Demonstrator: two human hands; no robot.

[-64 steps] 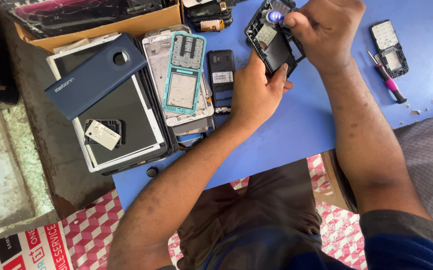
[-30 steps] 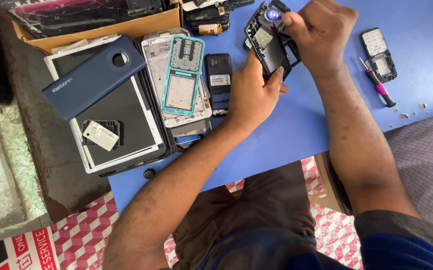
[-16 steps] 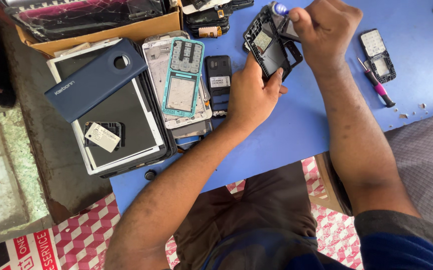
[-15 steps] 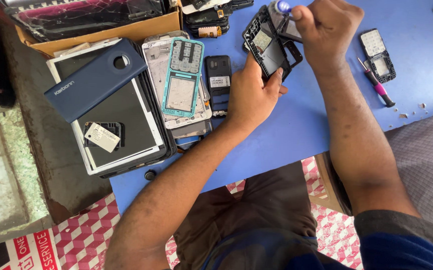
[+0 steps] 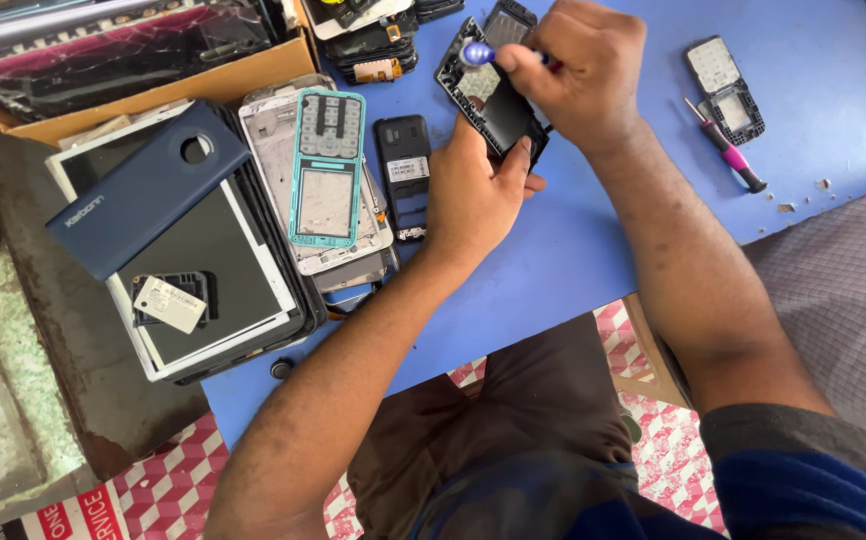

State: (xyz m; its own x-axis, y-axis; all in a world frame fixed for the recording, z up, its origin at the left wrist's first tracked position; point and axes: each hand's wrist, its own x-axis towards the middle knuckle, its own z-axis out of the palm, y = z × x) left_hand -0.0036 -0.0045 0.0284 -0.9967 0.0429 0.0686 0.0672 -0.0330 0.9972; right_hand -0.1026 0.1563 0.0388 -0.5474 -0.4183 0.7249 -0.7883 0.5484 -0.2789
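Gripping the opened black phone body [image 5: 493,95] from below, the left hand [image 5: 478,195] is propping it tilted over the blue table [image 5: 573,260], while the right hand [image 5: 583,70] is pinching a blue-capped screwdriver [image 5: 478,52] against it.

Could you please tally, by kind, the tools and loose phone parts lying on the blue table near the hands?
Screwdrivers: 2, the blue-capped one in the right hand, the pink-handled one lying
Phone bodies: 2, the black one in the left hand, one small black one
Keypad frames: 2, teal, dark
Total: 6
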